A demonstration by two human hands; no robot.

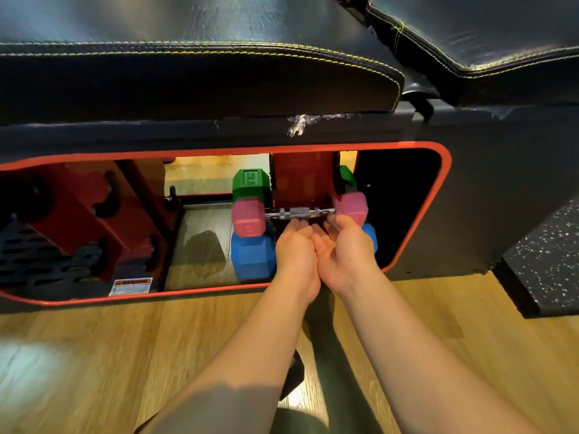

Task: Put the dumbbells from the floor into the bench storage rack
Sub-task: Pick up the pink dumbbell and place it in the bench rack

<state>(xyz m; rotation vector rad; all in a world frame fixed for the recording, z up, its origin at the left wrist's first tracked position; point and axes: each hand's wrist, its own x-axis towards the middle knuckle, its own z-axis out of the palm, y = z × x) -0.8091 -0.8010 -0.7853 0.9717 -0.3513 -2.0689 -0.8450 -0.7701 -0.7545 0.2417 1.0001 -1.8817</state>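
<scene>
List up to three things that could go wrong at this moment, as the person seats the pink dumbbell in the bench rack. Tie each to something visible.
1. Both hands, left and right, lie palm-up under the pink dumbbell; fingers could get pinched between its handle and the red rack.
2. If it is not seated, it may drop onto the blue dumbbell below.
3. The green dumbbell sits close above, so the pink heads might knock it.
</scene>
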